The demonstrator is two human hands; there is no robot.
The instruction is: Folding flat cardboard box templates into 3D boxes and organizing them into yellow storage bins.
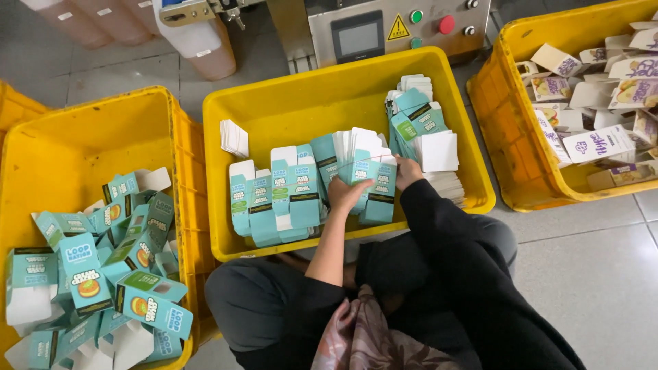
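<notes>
Both hands work one bundle: left hand [345,194] closes around the rubber-banded stack of flat teal cartons [370,179], propping it on edge so it stays squared, while right hand [406,171] pinches its far side. It stands in the middle yellow crate [288,109], beside other flat stacks [274,202].

Side yellow crates [82,130] [521,137] — folded cartons; metal machine [384,27] behind.

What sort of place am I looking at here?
Most likely a packaging line in a small factory. Yellow plastic crates hold flat teal carton blanks and folded-up teal boxes, and a steel machine with a screen and buttons stands behind.
</notes>
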